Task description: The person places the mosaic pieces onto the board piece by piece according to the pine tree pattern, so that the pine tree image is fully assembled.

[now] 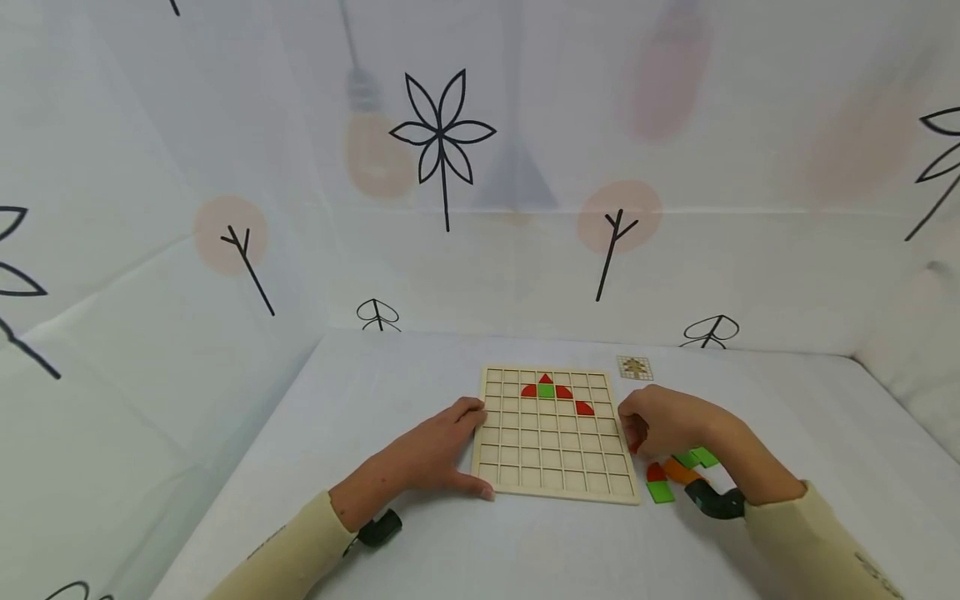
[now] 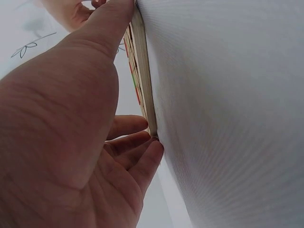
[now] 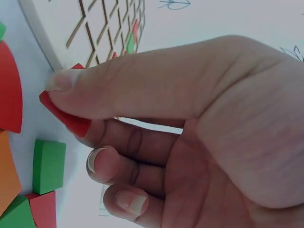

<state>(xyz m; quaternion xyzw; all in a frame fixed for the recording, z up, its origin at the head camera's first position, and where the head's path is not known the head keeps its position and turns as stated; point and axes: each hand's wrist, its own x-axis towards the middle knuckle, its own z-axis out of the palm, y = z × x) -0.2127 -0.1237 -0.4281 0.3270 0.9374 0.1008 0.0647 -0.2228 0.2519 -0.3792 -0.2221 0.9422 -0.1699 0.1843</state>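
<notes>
A pale wooden grid board (image 1: 557,497) lies flat on the white table. Against its left and near edges rests my left hand (image 1: 438,454), the thumb along the near edge and the fingers spread at the left side. Near the top of the grid are a red triangle (image 1: 545,379), a green square (image 1: 546,392) and several red quarter-round pieces (image 1: 585,408). Just off the board's right edge, my right hand (image 1: 667,421) pinches a red piece (image 3: 78,124) between thumb and index finger. The thumb covers much of it, so I cannot tell its full shape.
Loose pieces lie right of the board under the right forearm: a green one (image 1: 660,492), a red one (image 1: 656,472), an orange one (image 1: 678,472) and more green ones (image 1: 705,457). Beyond the right hand is a small card (image 1: 635,367) with a tree-like pattern. A printed cloth wall stands behind.
</notes>
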